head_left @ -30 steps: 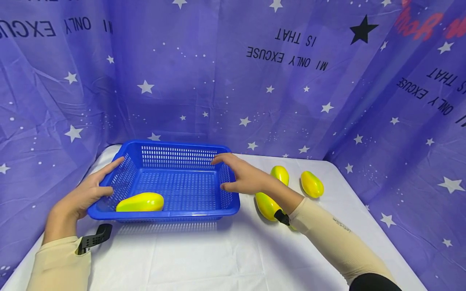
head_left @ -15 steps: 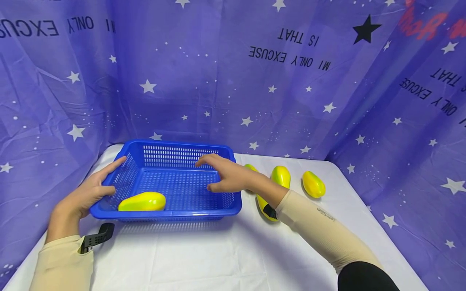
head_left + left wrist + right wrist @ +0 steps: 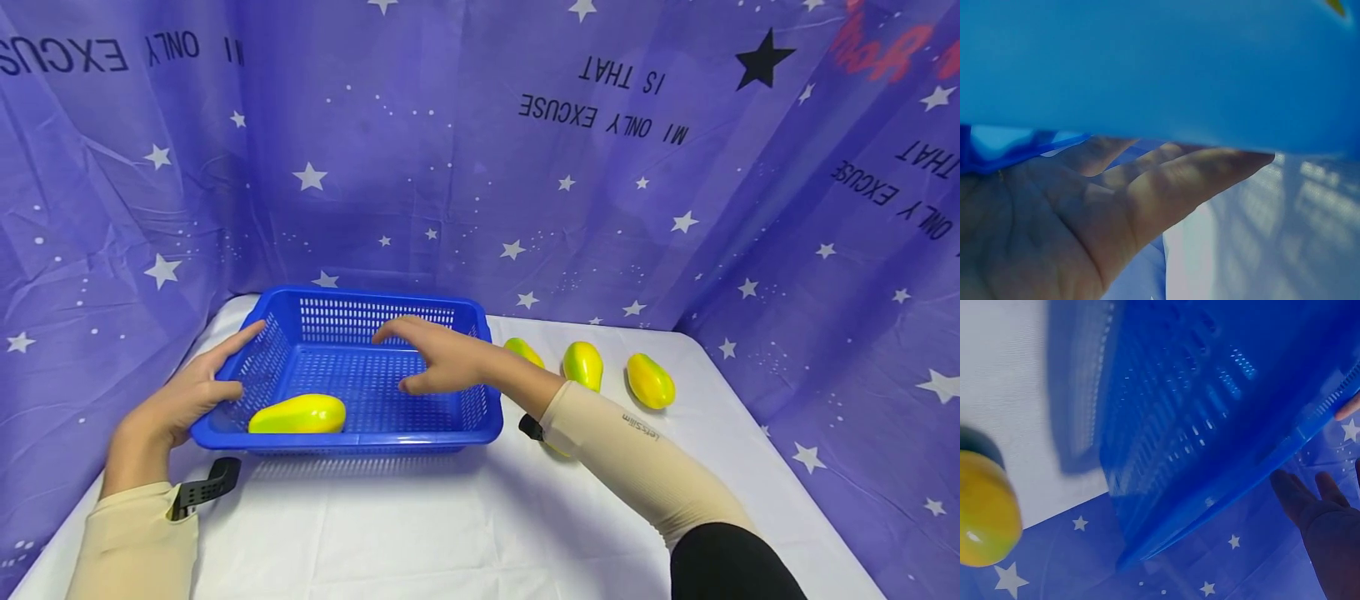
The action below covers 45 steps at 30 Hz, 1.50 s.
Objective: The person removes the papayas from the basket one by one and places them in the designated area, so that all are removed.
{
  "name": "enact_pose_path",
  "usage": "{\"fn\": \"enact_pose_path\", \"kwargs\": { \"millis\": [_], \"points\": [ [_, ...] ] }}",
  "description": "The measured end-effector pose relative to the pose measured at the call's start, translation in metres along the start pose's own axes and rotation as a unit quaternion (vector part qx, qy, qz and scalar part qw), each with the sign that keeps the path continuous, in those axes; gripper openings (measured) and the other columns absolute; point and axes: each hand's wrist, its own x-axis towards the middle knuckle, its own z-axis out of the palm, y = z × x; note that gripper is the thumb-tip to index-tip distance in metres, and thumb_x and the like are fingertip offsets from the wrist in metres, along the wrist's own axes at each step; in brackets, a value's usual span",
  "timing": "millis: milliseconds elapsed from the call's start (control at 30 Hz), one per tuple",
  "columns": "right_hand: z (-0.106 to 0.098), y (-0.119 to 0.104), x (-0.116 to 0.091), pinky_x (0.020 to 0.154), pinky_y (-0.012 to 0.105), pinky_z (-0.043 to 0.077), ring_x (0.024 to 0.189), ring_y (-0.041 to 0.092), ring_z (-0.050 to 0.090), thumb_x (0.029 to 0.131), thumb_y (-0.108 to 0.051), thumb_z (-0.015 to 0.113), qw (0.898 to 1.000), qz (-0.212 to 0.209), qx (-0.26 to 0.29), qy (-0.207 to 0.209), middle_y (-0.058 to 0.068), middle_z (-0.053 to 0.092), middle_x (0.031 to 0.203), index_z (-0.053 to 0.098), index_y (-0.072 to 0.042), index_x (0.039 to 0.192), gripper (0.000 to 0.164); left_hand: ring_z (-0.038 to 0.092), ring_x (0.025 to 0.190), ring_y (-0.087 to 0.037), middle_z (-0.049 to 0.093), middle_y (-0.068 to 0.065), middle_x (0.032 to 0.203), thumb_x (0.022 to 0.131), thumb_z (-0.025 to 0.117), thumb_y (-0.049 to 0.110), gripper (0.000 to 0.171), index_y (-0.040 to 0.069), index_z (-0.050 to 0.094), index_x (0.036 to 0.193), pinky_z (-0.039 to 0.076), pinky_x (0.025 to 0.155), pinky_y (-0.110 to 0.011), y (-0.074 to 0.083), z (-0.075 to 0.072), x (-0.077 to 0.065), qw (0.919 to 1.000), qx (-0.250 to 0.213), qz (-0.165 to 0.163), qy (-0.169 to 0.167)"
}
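A blue plastic basket with slotted walls is near the back left of the white table. My left hand grips its left rim, thumb and forefinger on top; in the left wrist view the other fingers reach beneath the rim. One yellow-green, mango-like fruit lies inside at the front left. My right hand is over the right half of the basket, fingers loosely bent and holding nothing. Its wrist crosses the basket's right rim.
To the right of the basket, several similar fruits lie on the table: a rear one, a middle one and a far-right one. Another is mostly hidden under the right sleeve. A purple star-printed curtain encloses the back and sides.
My right hand has moved left from the basket's right rim to over its inside, uncovering a fruit behind the forearm. The left hand keeps its grip on the rim.
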Motion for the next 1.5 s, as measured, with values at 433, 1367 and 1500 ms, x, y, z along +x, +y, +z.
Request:
{"fn": "enact_pose_path", "kwargs": {
  "millis": [433,1367,1500],
  "points": [
    [0.005,-0.006,0.025,0.107,0.027,0.032,0.132,0.008,0.034,0.087,-0.021,0.069,1.0,0.002,0.007,-0.018,-0.006,0.043,0.141,0.044,-0.019,0.14,0.059,0.054,0.096,-0.02,0.03,-0.022,0.137,0.078,0.046,-0.01,0.095,0.03,0.011,0.158,0.055,0.073,-0.033,0.001,0.001,-0.001,0.9998,0.018,0.006,0.007],
    [0.018,-0.023,0.076,0.106,0.019,0.028,0.132,0.003,0.033,0.088,-0.022,0.07,0.998,-0.015,0.041,-0.049,-0.007,0.042,0.144,0.042,-0.016,0.141,0.061,0.055,0.101,-0.023,0.023,-0.027,0.145,0.079,0.045,-0.008,0.094,0.032,0.01,0.158,0.057,0.073,-0.04,0.002,-0.001,0.001,1.0,0.002,-0.009,0.0],
    [0.027,-0.022,0.081,0.106,0.019,0.029,0.132,0.002,0.033,0.088,-0.023,0.07,0.996,-0.011,0.054,-0.064,-0.007,0.042,0.145,0.042,-0.016,0.141,0.06,0.056,0.1,-0.024,0.024,-0.028,0.145,0.079,0.045,-0.007,0.094,0.032,0.009,0.157,0.057,0.072,-0.04,0.002,-0.001,0.001,0.9999,0.007,-0.012,0.002]
  ]
}}
